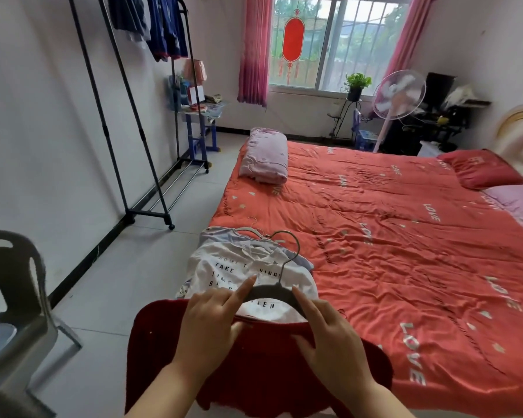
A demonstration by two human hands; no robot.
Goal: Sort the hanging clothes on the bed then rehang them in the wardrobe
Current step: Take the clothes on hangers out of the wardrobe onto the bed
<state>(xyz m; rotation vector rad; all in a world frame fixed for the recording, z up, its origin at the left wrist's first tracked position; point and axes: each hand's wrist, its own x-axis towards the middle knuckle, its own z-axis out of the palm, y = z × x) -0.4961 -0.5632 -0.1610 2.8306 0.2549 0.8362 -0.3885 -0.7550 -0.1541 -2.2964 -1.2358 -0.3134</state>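
Note:
A dark red knitted garment [254, 372] lies over the near corner of the bed [405, 251] on a dark hanger [272, 292]. My left hand [212, 327] pinches the garment's neckline, its index finger lying along the hanger's left arm. My right hand [329, 336] holds the neckline on the right, with fingers on the hanger's right arm. Behind lies a white printed T-shirt [239, 270] on top of a pale blue garment [215, 235], each with a hanger. The black clothes rack [133, 131] stands by the left wall with blue clothes [163, 25] hanging on it.
A folded pink quilt [264, 155] sits on the bed's far left corner. Red and pink pillows [480, 168] lie at the right. A dark plastic chair [15, 297] stands at my left. A small cluttered table [200, 113], a fan [397, 95] and a plant stand line the far wall.

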